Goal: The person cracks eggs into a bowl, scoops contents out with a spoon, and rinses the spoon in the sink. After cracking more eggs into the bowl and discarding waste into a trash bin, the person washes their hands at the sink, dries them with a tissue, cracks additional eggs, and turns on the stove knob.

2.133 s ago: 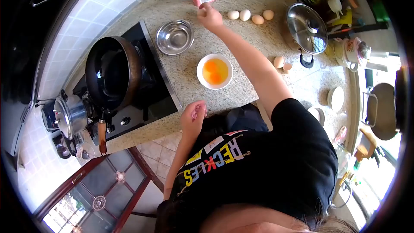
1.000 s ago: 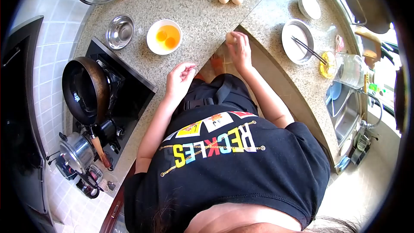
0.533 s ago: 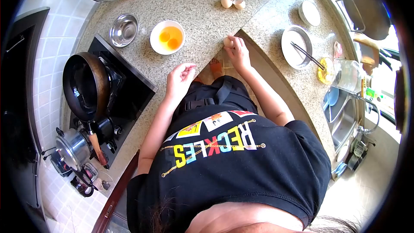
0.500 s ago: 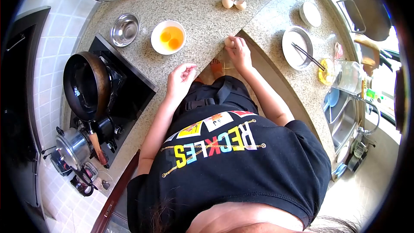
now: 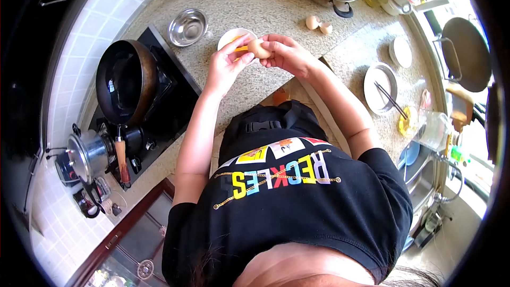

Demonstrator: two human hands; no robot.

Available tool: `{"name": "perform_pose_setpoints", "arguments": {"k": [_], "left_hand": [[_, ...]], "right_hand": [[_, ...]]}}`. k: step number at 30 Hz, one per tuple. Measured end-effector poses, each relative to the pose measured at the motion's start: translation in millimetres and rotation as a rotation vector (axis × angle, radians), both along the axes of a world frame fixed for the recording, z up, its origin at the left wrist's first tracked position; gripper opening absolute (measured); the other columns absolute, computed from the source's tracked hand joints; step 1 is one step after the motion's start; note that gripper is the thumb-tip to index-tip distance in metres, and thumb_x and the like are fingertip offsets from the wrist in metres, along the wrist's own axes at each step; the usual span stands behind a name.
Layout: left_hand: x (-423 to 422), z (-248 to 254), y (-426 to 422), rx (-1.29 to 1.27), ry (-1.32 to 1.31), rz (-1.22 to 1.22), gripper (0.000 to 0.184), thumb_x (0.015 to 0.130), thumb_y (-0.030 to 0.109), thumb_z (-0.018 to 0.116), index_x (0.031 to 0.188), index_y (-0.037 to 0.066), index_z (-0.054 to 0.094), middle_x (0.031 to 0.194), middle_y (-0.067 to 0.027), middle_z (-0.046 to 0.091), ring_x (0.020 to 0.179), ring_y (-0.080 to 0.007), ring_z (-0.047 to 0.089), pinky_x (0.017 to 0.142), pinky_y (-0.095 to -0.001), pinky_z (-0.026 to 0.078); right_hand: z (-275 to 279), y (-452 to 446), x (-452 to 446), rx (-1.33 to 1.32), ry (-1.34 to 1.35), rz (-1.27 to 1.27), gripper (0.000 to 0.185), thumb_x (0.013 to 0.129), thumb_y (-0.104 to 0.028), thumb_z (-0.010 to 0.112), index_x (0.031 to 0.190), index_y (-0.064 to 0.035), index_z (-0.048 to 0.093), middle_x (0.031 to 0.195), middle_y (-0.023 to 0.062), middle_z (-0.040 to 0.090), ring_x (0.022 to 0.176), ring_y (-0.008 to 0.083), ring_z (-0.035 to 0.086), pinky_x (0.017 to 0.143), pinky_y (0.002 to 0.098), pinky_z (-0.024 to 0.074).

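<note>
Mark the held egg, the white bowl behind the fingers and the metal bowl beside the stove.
Held egg (image 5: 258, 49), head view: middle of its shell.
White bowl (image 5: 228, 36), head view: upper-left inner wall.
Metal bowl (image 5: 187, 30), head view: bare inner bottom.

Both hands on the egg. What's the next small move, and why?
I'd probably centre the brown egg over the white bowl before opening it: the left hand and right hand both hold it, apparently near the bowl's right edge, and raw egg shows in the bowl. I can't tell whether the brown egg is cracked.

The held oval egg (image 5: 258, 50) is light brown. The round bowl (image 5: 229, 33) beside it is white, the stone countertop (image 5: 255, 81) speckled beige.
</note>
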State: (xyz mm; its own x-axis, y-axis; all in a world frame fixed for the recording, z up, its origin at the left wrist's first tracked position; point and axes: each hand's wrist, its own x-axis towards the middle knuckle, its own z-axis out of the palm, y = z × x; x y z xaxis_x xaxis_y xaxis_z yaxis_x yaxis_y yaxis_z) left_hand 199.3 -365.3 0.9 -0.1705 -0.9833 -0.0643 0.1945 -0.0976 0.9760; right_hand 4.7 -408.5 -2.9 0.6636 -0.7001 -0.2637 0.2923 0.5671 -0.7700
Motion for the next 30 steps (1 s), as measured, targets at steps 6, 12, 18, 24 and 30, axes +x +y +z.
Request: {"name": "perform_pose_setpoints", "arguments": {"k": [6, 12, 18, 24, 30], "left_hand": [[24.7, 2.9, -5.2, 0.073, 0.028, 0.063, 0.035, 0.085, 0.003, 0.064, 0.117, -0.007, 0.053, 0.104, -0.0138, 0.063, 0.092, -0.0175, 0.063, 0.082, -0.0286, 0.053], [29.5, -14.5, -9.0, 0.106, -0.101, 0.247, 0.030, 0.083, 0.000, 0.065, 0.111, -0.007, 0.055, 0.102, -0.0119, 0.063, 0.092, -0.0150, 0.062, 0.083, -0.0265, 0.051], [28.6, -17.3, -8.6, 0.116, -0.232, 0.342, 0.031, 0.081, -0.001, 0.067, 0.110, -0.006, 0.056, 0.100, -0.0108, 0.064, 0.090, -0.0140, 0.062, 0.081, -0.0255, 0.051], [22.8, -36.6, -8.2, 0.040, -0.243, 0.380, 0.037, 0.078, 0.001, 0.070, 0.112, -0.005, 0.058, 0.098, -0.0110, 0.065, 0.085, -0.0137, 0.064, 0.074, -0.0249, 0.053], [13.8, -41.6, -12.9, 0.073, -0.316, 0.398, 0.035, 0.075, -0.001, 0.070, 0.108, -0.005, 0.060, 0.094, -0.0119, 0.066, 0.080, -0.0139, 0.065, 0.069, -0.0247, 0.053]], "right_hand": [[6.0, -23.6, 31.7, -0.002, 0.084, 0.168, 0.043, 0.097, -0.034, 0.047, 0.116, 0.0048, 0.047, 0.090, 0.0106, 0.061, 0.072, 0.0128, 0.061, 0.068, 0.0250, 0.0531], [-2.5, -38.6, 54.2, -0.293, 0.334, 0.109, 0.039, 0.093, -0.032, 0.055, 0.109, 0.0031, 0.053, 0.082, 0.0096, 0.064, 0.068, 0.0126, 0.062, 0.066, 0.0255, 0.0524], [-17.0, -49.0, 55.7, -0.517, 0.378, 0.134, 0.032, 0.083, -0.019, 0.065, 0.105, 0.0030, 0.060, 0.087, 0.0100, 0.066, 0.077, 0.0133, 0.064, 0.073, 0.0268, 0.0515], [-18.5, -56.9, 58.7, -0.598, 0.460, 0.189, 0.035, 0.071, -0.011, 0.066, 0.103, 0.0016, 0.063, 0.087, 0.0096, 0.067, 0.083, 0.0147, 0.064, 0.078, 0.0279, 0.0507], [-18.9, -54.1, 59.5, -0.666, 0.665, 0.153, 0.033, 0.071, -0.010, 0.067, 0.101, 0.0015, 0.064, 0.084, 0.0075, 0.067, 0.077, 0.0127, 0.062, 0.072, 0.0278, 0.0504]]}}
